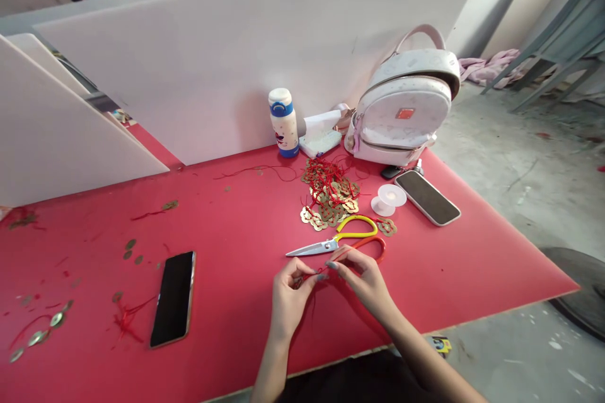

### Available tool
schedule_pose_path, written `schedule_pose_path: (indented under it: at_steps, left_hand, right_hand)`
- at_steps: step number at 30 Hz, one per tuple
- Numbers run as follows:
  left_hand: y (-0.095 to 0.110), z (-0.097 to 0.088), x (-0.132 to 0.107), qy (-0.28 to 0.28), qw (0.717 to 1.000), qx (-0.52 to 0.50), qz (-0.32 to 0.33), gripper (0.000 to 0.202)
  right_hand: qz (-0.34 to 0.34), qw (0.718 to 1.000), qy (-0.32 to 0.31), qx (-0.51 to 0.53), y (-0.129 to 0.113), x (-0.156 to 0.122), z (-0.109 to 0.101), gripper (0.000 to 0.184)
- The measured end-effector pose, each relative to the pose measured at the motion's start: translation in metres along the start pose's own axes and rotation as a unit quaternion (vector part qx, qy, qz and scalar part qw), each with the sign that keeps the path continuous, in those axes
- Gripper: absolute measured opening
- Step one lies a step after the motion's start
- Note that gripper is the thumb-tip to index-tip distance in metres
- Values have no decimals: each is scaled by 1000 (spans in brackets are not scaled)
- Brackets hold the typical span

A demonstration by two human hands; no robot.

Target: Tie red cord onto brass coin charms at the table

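My left hand and my right hand meet over the red table, fingertips pinched together on a thin red string. The string trails down between my wrists. Just beyond my fingers lie scissors with one yellow and one orange handle, blades pointing left. Farther back sits a pile of gold coin-shaped charms tangled with red thread.
A black phone lies face up at the left, another phone at the right by a white spool. A white backpack, a tissue pack and a small bottle stand against the white partition. Loose charms and thread scraps dot the left.
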State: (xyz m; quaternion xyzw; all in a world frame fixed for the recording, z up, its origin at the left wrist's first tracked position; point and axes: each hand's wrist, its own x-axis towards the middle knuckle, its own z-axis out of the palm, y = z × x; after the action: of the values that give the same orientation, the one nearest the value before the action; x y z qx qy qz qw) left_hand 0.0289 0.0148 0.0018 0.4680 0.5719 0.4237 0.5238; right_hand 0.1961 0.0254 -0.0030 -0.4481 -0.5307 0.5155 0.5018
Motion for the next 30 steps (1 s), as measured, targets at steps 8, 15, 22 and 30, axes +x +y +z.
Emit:
schedule_pose_path:
  at_steps: [8, 15, 22, 30]
  left_hand:
    - [2, 2, 1, 8, 1000, -1, 20, 20]
    - [8, 8, 5, 15, 998, -45, -29, 16]
    - [17, 6, 8, 41, 997, 18, 67, 7]
    - [10, 4, 8, 57, 992, 76, 86, 9]
  right_hand:
    - [-44, 998, 4, 38, -17, 7, -9, 21]
    - [28, 996, 66, 59, -10, 9, 1, 28]
    - [89, 991, -68, 76, 15, -4, 15, 32]
    - [2, 988, -73, -137, 6, -5, 8, 11]
